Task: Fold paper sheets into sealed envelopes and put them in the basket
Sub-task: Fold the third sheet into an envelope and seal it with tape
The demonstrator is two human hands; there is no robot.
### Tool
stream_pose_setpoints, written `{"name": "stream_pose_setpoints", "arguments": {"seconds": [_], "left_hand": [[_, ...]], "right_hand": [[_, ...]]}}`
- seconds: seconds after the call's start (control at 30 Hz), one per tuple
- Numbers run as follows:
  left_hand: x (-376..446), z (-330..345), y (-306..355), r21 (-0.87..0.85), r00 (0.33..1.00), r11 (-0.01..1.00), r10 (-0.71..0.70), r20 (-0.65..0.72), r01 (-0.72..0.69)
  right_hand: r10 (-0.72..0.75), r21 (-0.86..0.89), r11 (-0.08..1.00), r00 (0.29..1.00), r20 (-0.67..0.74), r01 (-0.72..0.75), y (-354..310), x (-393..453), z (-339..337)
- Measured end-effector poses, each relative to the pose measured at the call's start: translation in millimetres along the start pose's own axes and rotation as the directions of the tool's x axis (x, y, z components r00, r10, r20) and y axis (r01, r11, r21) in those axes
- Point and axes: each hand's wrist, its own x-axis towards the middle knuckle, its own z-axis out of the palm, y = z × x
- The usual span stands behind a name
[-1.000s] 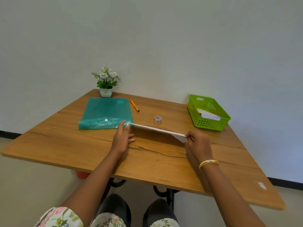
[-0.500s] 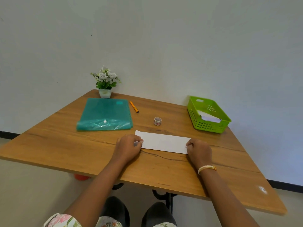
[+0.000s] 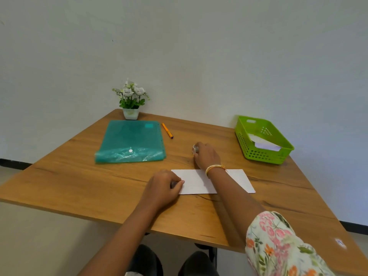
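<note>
wooden table [image 3: 79,186]: right hand [image 3: 207,156] apparently grips tape roll [image 3: 195,149].

A wooden table [image 3: 79,188] carries a teal plastic folder [image 3: 130,141], an orange pen [image 3: 167,130] just beside it, a potted white-flowered plant [image 3: 130,101] at the far corner, a small tape roll [image 3: 195,149], a folded white paper [image 3: 196,182] and a green basket [image 3: 278,154].

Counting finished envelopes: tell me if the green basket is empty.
Not empty: the green basket holds white folded paper; how many pieces, cannot tell.
</note>
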Motion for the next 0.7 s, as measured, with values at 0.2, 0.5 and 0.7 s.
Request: {"name": "stream_pose_setpoints", "arguments": {"seconds": [0.2,0.5,0.7], "left_hand": [[1.2,-0.5,-0.1,-0.040,1.000,0.999,0.004,0.015,-0.003],[3.5,-1.0,-4.7,-0.186,0.988,0.973,-0.145,-0.047,0.134],[4.3,-1.1,-5.8,-0.302,0.986,0.938,-0.162,0.045,0.169]], "right_hand": [[0.017,0.044,0.999,1.000,0.014,-0.018,6.4,4.3,8.0],[0.005,0.632,0.767,0.985,-0.174,0.108,8.9,-79.1,3.2],[-0.041,0.733,0.674,0.995,-0.089,0.093,11.3,-107.4,-2.8]]}}
